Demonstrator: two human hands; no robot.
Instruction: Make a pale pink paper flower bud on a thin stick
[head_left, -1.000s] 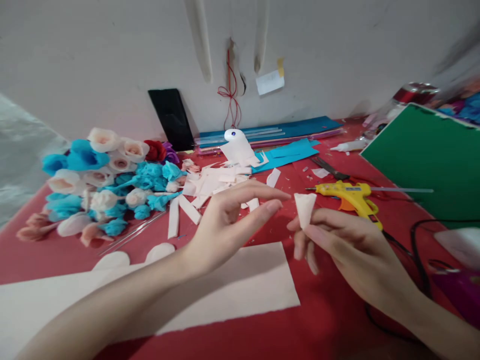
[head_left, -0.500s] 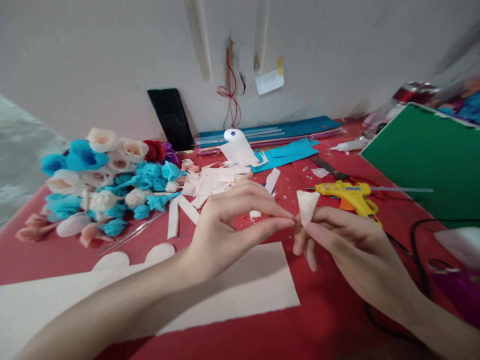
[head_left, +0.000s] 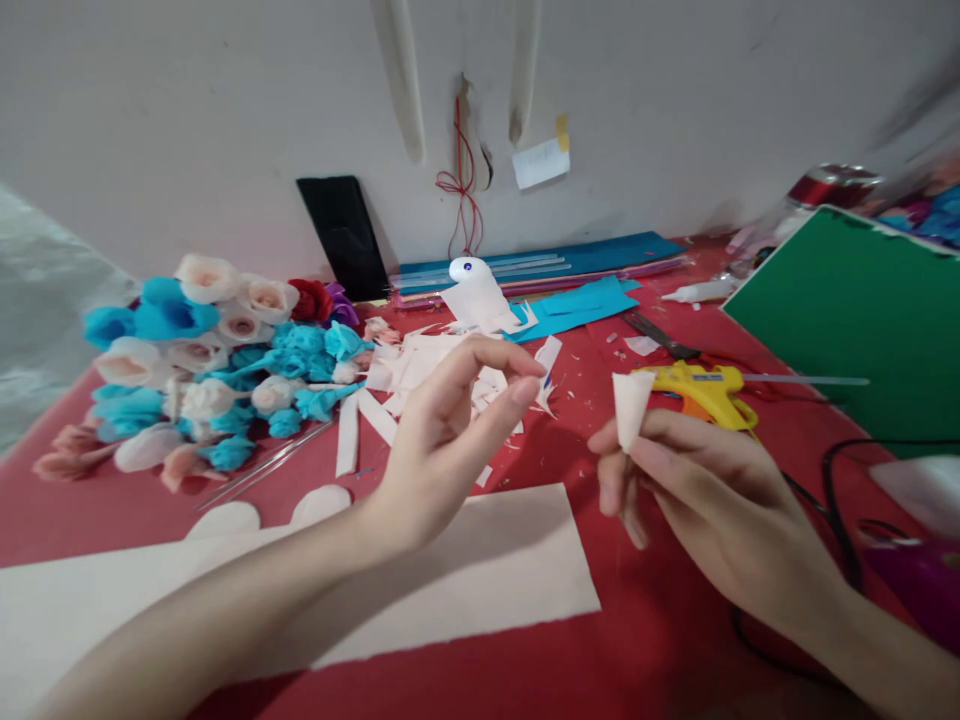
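A small cream paper cone points downward, pinched at its narrow end between the thumb and fingers of my right hand. My left hand hovers left of it, thumb and index finger curved with their tips close but apart, nothing between them. Beneath my left hand and forearm lies a long cream paper strip. Two rounded cream petals show at the strip's upper edge. Behind the cone is a yellow glue gun.
Paper flowers crowd the left. Cream scraps and blue paper lie at the centre back, near a phone leaning on the wall. Scissors, a green board and black cable are at the right.
My left hand has drawn back to the left, away from the cone, and its thumb and index finger have parted slightly. My right hand has shifted slightly right with the cone.
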